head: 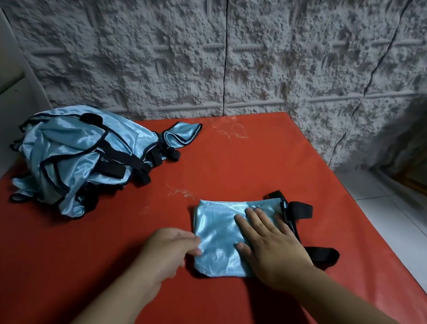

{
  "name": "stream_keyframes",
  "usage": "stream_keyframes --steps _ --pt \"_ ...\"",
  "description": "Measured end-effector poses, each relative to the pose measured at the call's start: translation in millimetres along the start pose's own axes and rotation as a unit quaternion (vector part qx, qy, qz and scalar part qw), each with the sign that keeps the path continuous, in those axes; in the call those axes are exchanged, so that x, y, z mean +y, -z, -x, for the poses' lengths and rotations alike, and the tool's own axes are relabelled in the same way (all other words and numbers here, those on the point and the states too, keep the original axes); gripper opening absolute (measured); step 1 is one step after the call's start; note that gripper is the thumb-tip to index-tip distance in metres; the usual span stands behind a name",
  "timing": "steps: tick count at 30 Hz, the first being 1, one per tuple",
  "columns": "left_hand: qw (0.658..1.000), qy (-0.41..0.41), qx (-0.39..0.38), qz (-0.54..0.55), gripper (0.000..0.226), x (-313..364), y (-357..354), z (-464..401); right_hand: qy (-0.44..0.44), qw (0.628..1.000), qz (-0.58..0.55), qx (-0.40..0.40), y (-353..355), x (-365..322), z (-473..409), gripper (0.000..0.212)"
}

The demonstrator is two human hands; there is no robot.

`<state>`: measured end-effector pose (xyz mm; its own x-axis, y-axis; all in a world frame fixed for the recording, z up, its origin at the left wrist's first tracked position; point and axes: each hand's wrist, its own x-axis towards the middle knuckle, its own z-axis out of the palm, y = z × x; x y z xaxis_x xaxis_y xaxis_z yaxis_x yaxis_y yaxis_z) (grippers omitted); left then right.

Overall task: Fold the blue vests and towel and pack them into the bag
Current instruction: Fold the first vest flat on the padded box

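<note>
Two hands are down on one folded vest [219, 235] near the right edge of the red table [248, 155], toward your near side. Your right hand [271, 246] lies flat on top of it, palm down, fingers straight and only slightly spread, fingertips aimed at the far edge and the wall. Your left hand [165, 251] sits at the vest's left border with the fingers loosely bent toward the cloth; motion blur hides whether they pinch the edge or only touch it, so you cannot tell from this view.

The folded vest is a compact, roughly rectangular packet of shiny pale blue fabric. Its long axis runs from the near edge toward the far edge, tilted a little so the far end leans right. Black straps [299, 209] stick out from its right side, one by the far right corner of the packet and another loop by the near right corner, both pointing at the table's right edge.

Well apart from it, at the far left corner of the table, a heap of unfolded blue vests [77, 157] with black trim and straps lies crumpled, one flap trailing right along the far edge. Behind the table stands a rough grey textured wall [242, 42].
</note>
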<state>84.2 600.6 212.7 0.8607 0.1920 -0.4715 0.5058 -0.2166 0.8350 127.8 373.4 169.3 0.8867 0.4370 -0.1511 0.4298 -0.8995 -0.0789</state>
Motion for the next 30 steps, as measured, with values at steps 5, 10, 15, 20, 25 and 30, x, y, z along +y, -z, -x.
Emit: stream_keyframes --steps 5,10,15,20,25,30 --pt "0.999 0.036 -0.029 -0.026 0.039 -7.9 2.5 0.7 0.0 1.0 0.002 -0.005 0.2 0.0 -0.8 0.077" --pt "0.998 0.012 -0.039 -0.052 0.024 -4.7 -4.3 4.4 -0.002 1.0 -0.001 -0.006 0.2 0.3 -0.9 0.078" --pt "0.99 -0.027 -0.137 0.015 0.019 -0.7 -4.5 9.6 -0.004 1.0 -0.009 -0.004 -1.0 1.8 -2.3 0.078" --pt "0.989 -0.04 -0.132 -0.05 0.037 -10.3 -5.4 10.3 -0.005 1.0 -0.003 -0.005 -2.8 4.1 -3.7 0.067" --pt "0.995 -0.014 -0.098 -0.032 0.015 -12.8 -7.5 8.4 -0.008 1.0 -0.019 -0.007 -0.5 2.8 -2.9 0.077" --pt "0.992 0.039 -0.032 -0.12 0.024 -7.8 -6.8 13.2 -0.001 1.0 -0.029 -0.005 0.5 4.4 -3.2 0.068"
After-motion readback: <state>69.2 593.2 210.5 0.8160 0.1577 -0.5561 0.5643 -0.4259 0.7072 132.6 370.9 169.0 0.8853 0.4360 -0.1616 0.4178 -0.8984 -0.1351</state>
